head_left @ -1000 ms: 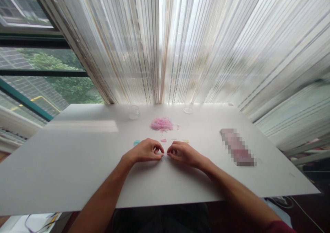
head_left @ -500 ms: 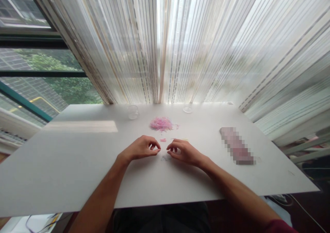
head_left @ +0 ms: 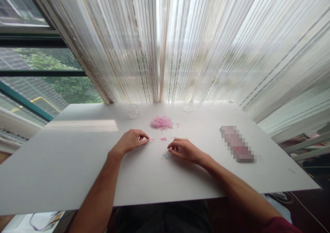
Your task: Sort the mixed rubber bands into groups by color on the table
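A heap of small, thin pink pieces [head_left: 161, 122] lies on the white table [head_left: 72, 171]. In front of it is a little dark-pink cluster [head_left: 163, 139], with paler pink pieces [head_left: 152, 140] to its left. My left hand [head_left: 131, 142] is at these pale pieces, thumb and forefinger pinched together; anything between the tips is too small to name. My right hand [head_left: 185, 148] is loosely curled, a narrow gap showing between thumb and fingers. Bluish-grey pieces [head_left: 165, 156] lie beside and partly under it. Yellowish pieces [head_left: 184, 137] show just behind its knuckles.
Toward the back edge stand a clear round container [head_left: 133, 111] and a shallow clear dish or lid [head_left: 188, 108]. A pixelated oblong object [head_left: 237, 144] lies on the right. Striped curtains [head_left: 160, 47] hang behind the table, and a window [head_left: 51, 59] is at the left.
My left hand has moved left and slightly away from me, from near my right hand to the pale pink pieces. My right hand has hardly moved.
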Demonstrator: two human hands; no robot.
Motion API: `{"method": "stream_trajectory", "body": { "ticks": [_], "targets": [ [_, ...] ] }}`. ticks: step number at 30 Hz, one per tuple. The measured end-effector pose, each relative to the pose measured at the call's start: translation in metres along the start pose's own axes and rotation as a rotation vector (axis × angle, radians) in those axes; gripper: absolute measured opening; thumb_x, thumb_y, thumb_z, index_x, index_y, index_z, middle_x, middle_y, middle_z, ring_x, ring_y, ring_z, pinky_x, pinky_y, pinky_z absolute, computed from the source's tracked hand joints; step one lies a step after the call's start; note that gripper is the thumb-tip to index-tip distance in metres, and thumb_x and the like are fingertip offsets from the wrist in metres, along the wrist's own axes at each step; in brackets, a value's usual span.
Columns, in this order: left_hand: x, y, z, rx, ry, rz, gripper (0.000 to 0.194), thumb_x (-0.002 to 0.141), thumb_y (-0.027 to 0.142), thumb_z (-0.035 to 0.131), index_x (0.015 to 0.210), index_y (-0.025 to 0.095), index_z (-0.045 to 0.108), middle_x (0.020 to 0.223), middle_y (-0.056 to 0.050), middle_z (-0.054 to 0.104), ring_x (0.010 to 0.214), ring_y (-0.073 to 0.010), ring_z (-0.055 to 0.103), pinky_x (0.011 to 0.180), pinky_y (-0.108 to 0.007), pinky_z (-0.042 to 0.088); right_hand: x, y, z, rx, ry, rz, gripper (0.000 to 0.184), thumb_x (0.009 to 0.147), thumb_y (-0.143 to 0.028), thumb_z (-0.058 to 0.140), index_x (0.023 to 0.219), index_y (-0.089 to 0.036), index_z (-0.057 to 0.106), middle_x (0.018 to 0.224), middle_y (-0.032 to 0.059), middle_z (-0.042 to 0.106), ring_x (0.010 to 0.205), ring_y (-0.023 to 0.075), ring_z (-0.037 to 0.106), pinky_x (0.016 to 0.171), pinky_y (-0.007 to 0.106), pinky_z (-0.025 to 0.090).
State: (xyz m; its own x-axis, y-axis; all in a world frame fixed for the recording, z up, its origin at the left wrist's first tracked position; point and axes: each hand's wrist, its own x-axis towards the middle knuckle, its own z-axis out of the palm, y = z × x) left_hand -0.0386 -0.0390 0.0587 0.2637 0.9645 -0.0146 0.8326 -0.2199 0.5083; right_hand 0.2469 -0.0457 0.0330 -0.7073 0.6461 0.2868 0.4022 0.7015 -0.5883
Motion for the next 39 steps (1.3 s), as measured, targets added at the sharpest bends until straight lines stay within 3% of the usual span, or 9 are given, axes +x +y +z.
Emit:
{"method": "stream_trajectory", "body": {
  "ticks": [8, 21, 30, 39],
  "targets": [
    [0.0, 0.007, 0.002, 0.027, -0.014, -0.032, 0.027, 0.079, 0.043, 0.061, 0.083, 0.023, 0.079, 0.07, 0.0, 0.065, 0.064, -0.0157, 0.058, 0.061, -0.024, 0.038, 0.001, -0.001, -0.002, 0.002, -0.018, 0.009, 0.012, 0.09, -0.02, 0.061, 0.092, -0.017, 0.072, 0.078, 0.0028, 0.065, 0.065, 0.011, 0.058, 0.066, 0.023, 0.046],
    [0.001, -0.002, 0.002, -0.025, 0.03, 0.012, 0.028, 0.079, 0.044, 0.062, 0.084, 0.022, 0.079, 0.067, 0.0, 0.062, 0.062, -0.0143, 0.055, 0.059, -0.023, 0.038, -0.001, -0.002, -0.008, 0.029, -0.082, 0.026, 0.013, 0.088, -0.017, 0.061, 0.094, -0.017, 0.072, 0.081, 0.0031, 0.065, 0.067, 0.0117, 0.057, 0.067, 0.024, 0.047],
    [-0.004, 0.038, 0.025, -0.148, -0.232, 0.206, 0.024, 0.077, 0.037, 0.068, 0.092, 0.021, 0.079, 0.063, 0.003, 0.058, 0.059, -0.0114, 0.05, 0.058, -0.02, 0.036, -0.003, -0.005, -0.008, 0.071, -0.175, 0.037, 0.011, 0.082, -0.018, 0.066, 0.091, -0.017, 0.072, 0.081, 0.0019, 0.062, 0.067, 0.0114, 0.056, 0.062, 0.022, 0.045],
    [-0.003, 0.042, 0.031, -0.144, -0.28, 0.262, 0.017, 0.079, 0.032, 0.067, 0.083, 0.023, 0.08, 0.064, 0.002, 0.059, 0.06, -0.0116, 0.05, 0.059, -0.021, 0.036, -0.002, -0.008, -0.009, 0.047, -0.208, 0.045, 0.006, 0.083, -0.022, 0.069, 0.085, -0.018, 0.072, 0.08, 0.0018, 0.062, 0.07, 0.0127, 0.057, 0.066, 0.024, 0.045]
  ]
}}
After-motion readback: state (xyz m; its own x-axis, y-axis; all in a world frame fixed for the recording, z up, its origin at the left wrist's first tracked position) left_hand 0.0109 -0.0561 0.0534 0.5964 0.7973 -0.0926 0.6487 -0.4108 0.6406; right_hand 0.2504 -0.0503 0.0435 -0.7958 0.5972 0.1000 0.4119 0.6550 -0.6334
